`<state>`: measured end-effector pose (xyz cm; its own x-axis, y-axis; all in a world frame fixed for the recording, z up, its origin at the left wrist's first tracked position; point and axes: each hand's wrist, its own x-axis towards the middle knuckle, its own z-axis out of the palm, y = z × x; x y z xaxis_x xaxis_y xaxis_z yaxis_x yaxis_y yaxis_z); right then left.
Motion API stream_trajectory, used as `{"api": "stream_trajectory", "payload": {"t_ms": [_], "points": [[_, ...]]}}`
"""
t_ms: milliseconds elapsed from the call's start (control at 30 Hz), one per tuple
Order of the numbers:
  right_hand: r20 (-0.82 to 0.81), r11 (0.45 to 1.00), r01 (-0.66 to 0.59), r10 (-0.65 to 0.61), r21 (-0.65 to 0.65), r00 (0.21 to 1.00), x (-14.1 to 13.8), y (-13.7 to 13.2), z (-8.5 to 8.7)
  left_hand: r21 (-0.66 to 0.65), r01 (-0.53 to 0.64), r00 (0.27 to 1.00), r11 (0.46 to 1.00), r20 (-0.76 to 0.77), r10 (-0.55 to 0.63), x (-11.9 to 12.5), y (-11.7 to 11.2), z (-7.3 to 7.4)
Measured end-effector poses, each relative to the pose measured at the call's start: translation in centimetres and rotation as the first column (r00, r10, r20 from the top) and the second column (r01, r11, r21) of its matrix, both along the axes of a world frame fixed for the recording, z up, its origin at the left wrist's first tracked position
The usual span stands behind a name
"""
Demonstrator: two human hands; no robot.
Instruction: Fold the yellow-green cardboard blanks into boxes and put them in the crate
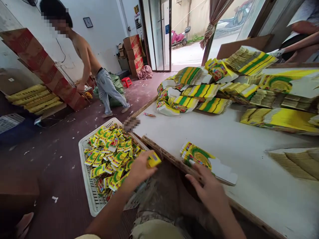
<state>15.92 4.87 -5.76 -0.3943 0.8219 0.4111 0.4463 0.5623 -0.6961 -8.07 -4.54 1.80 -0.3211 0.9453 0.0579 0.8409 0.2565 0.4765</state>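
My left hand [140,170] is closed on a small yellow folded box [154,160], held just over the right edge of a white plastic basket [87,186] filled with several yellow-green boxes [112,156]. My right hand [208,186] has its fingers spread and rests at the near edge of the white table [249,186], touching a small stack of flat yellow-green cartons [201,158] that lies there.
Piles of flat cartons [224,86] cover the far side of the table. A shirtless person [99,76] bends over brown cardboard boxes [45,69] at the left. More boxes [133,53] stand by an open door. Another person's arm [299,41] shows at top right.
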Motion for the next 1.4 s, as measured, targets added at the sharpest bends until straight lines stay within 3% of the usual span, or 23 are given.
{"api": "stream_trajectory", "payload": {"t_ms": [67, 133, 233, 333, 467, 567, 700, 800, 900, 1033, 1133, 1233, 1333, 1400], "points": [[0.113, 0.977, 0.165, -0.181, 0.139, 0.977, 1.3, 1.5, -0.6, 0.01, -0.203, 0.97, 0.979, -0.135, 0.203, -3.6, -1.0, -0.1], [0.223, 0.944, 0.217, -0.274, 0.247, 0.936, 2.1, 2.8, -1.2, 0.017, -0.339, 0.898, 0.94, -0.291, 0.329, -6.5, -2.0, -0.9], [0.322, 0.925, 0.179, -0.29, 0.334, 0.901, 2.3, 3.7, -2.0, -0.054, -0.343, 0.848, 0.938, -0.446, 0.285, -8.6, -3.0, -3.0], [0.323, 0.918, 0.171, -0.294, 0.359, 0.9, 2.1, 3.9, -2.3, -0.144, -0.294, 0.876, 0.945, -0.435, 0.207, -8.9, -2.9, -5.8], [0.338, 0.909, 0.186, -0.32, 0.373, 0.885, 2.2, 3.8, -2.1, -0.207, -0.365, 0.859, 0.908, -0.451, 0.242, -10.1, -1.8, -8.9], [0.381, 0.921, 0.166, -0.304, 0.353, 0.873, 2.3, 3.9, -1.8, -0.246, -0.455, 0.829, 0.856, -0.468, 0.307, -12.5, -1.5, -10.3], [0.406, 0.943, 0.174, -0.282, 0.283, 0.869, 2.1, 3.9, -1.2, -0.302, -0.534, 0.804, 0.79, -0.469, 0.365, -15.6, -2.2, -10.9], [0.4, 0.944, 0.22, -0.305, 0.244, 0.864, 2.0, 3.7, -0.9, -0.333, -0.56, 0.797, 0.759, -0.468, 0.383, -16.1, -3.7, -10.8], [0.369, 0.945, 0.283, -0.325, 0.165, 0.871, 1.9, 3.6, -0.5, -0.344, -0.582, 0.784, 0.737, -0.478, 0.395, -15.0, -5.8, -10.7], [0.354, 0.912, 0.393, -0.333, -0.115, 0.874, 2.0, 4.0, 0.4, -0.35, -0.601, 0.771, 0.718, -0.492, 0.405, -13.0, -9.0, -10.2], [0.275, 0.837, 0.458, -0.384, -0.3, 0.882, 2.6, 4.6, 1.1, -0.37, -0.596, 0.777, 0.712, -0.489, 0.396, -12.2, -10.8, -9.0], [0.068, 0.788, 0.453, -0.47, -0.417, 0.88, 3.1, 4.6, 1.7, -0.356, -0.61, 0.763, 0.709, -0.505, 0.403, -11.3, -11.1, -6.5], [-0.194, 0.818, 0.319, -0.453, -0.479, 0.87, 2.2, 3.3, 2.1, -0.211, -0.582, 0.769, 0.785, -0.457, 0.447, -9.0, -8.8, -3.2], [-0.313, 0.869, 0.174, -0.344, -0.463, 0.885, 0.8, 1.7, 2.3, -0.013, -0.43, 0.892, 0.903, -0.157, 0.423, -6.2, -6.0, -1.3]]}}
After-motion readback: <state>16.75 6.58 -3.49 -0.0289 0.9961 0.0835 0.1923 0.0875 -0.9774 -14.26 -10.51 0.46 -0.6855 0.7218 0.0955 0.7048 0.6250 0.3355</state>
